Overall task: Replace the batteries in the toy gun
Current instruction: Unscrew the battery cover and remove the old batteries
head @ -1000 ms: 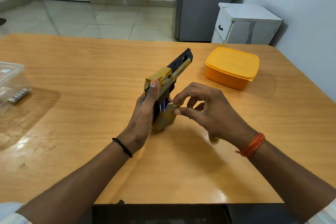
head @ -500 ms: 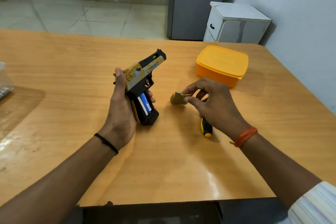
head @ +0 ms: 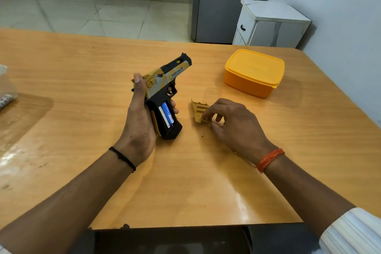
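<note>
Compartment open, cover (head: pixel 199 112) off and pinched by right hand (head: pixel 233 125) at counter (head: pixel 82 109) three o'clock of toy gun (head: pixel 162 90) — clamped in left hand (head: pixel 138 123) — old batteries (head: pixel 166 114) seated, swap and reclosing pending.

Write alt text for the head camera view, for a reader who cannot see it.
A person's left hand holds a toy gun with its grip open, showing blue batteries. The right hand sets the removed cover on a wooden table, near a small screw and an orange lidded box.
</note>
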